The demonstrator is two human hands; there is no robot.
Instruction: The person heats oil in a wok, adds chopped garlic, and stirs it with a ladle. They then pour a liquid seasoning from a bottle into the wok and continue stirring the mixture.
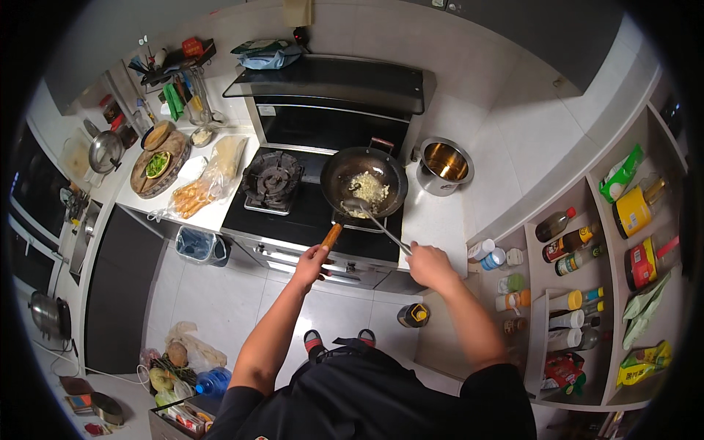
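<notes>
A dark wok [338, 179] sits on the right burner of the black gas stove [308, 212]. Chopped pale food, possibly garlic [369, 187], lies in its middle. My left hand [312, 268] grips the wok's wooden handle [331, 236] near its end. My right hand [432, 265] is closed around the handle of a metal spatula or ladle [386, 230], whose head rests among the food at the wok's near side. The left burner [273, 179] carries no pan.
A steel pot [444, 166] stands right of the wok. Left are a bagged bread-like food [192, 199], a round chopping board [144, 179] and a bowl of cut greens [158, 164]. Shelves with bottles [569, 242] line the right; a bin [198, 246] and a bottle [412, 315] stand on the floor.
</notes>
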